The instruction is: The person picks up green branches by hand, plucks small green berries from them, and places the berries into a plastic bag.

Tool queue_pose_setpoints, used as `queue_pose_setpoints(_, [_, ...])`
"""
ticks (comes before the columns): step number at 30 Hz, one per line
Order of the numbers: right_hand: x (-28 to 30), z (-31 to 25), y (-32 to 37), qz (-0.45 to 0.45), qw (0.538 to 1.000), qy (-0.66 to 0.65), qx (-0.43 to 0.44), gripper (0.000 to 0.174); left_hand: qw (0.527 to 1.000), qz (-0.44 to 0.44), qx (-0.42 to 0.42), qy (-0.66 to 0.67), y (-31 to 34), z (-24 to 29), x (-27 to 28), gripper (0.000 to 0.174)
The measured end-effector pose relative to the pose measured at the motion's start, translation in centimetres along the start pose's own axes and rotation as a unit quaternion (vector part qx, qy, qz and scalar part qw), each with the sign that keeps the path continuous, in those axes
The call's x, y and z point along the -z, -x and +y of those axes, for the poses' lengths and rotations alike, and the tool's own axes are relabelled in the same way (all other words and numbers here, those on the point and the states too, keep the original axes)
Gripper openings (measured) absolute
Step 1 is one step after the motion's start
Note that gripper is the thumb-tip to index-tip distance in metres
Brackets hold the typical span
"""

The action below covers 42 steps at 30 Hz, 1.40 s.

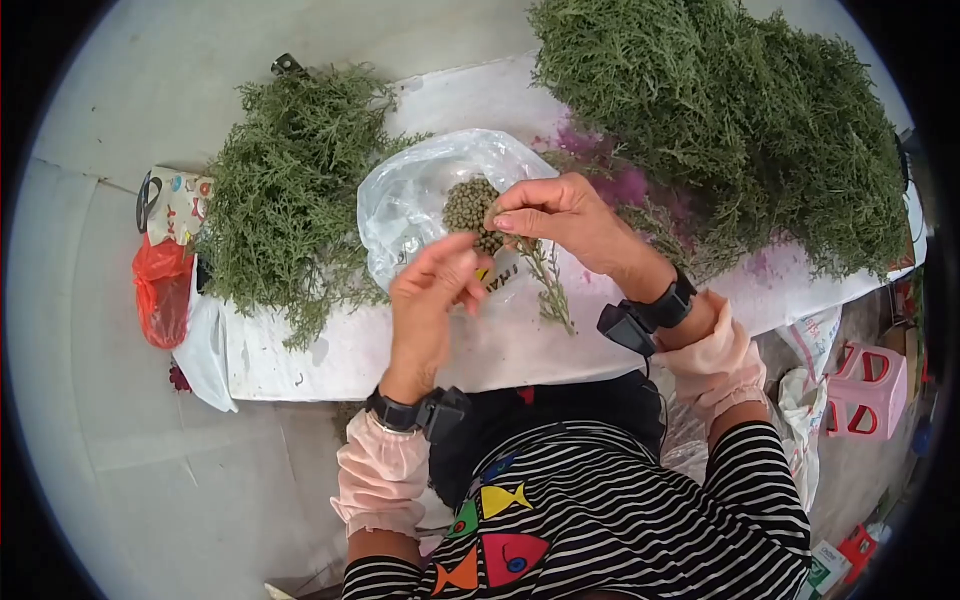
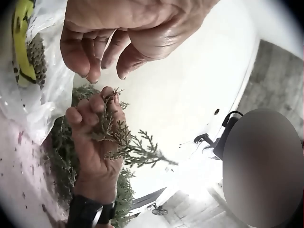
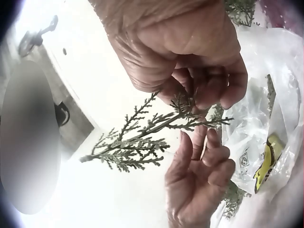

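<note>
My right hand [image 1: 565, 222] pinches a green conifer sprig [image 1: 550, 290] by one end, and the rest of it hangs over the white tabletop. In the right wrist view, the sprig [image 3: 135, 137] shows its flat, scaly side shoots. My left hand [image 1: 435, 285] is close beside it, thumb apart from the loosely bent fingers and nothing visible between them. Both hands are above the near side of an open clear plastic bag [image 1: 385, 205]. Inside the bag lies a heap of small round brownish-green cones [image 1: 470, 205], partly hidden by the fingers.
A leafy pile of branches [image 1: 290, 190] lies left of the bag, and a larger pile [image 1: 720, 130] fills the table's right side. Pink-purple stains [image 1: 625, 185] mark the white tabletop [image 1: 300, 365]. A red plastic bag [image 1: 162, 290] hangs at the left edge; a pink stool [image 1: 868, 390] stands right.
</note>
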State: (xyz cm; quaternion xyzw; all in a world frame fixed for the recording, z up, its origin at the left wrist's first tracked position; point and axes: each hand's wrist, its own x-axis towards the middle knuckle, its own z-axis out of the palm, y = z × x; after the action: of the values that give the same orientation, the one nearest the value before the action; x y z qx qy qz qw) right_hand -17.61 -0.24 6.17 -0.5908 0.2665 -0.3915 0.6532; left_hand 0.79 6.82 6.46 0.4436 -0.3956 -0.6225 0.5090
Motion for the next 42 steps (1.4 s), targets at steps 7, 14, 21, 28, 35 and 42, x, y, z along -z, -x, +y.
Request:
queue_pose_setpoints(7, [-1.9,-0.4,1.1,0.068,0.962,0.245,0.094,0.012,0.99,0.053,-0.115,-0.056,-0.7,0.9,-0.7,0.021])
queue_pose_setpoints(14, [-2.5,-0.2,1.3,0.066,0.891,0.382,0.235,0.013,0.995,0.04,-0.089,0.008,-1.0,-0.1,-0.5,0.012])
queue_pose_setpoints(21, [-2.2,1.4,0.1,-0.009,0.997,-0.069,0.022,0.015,0.992,0.046,-0.118,0.014,-0.7,0.6,0.5,0.014])
queue_pose_setpoints(28, [-1.8,2.4,0.1,-0.075,0.99,-0.098,-0.07,0.013,0.977,0.065,-0.182,-0.093,-1.0,0.2,0.8,0.019])
queue_pose_setpoints(35, [-1.5,3.0,-0.2,-0.061,0.991,-0.078,-0.095,0.01,0.983,0.024,-0.146,-0.111,-1.9,0.2,1.8,0.019])
queue_pose_setpoints(42, [0.1,3.4,-0.9,0.054,0.993,-0.082,-0.07,0.008,0.953,0.028,-0.153,-0.261,-5.0,-1.1,4.5,0.016])
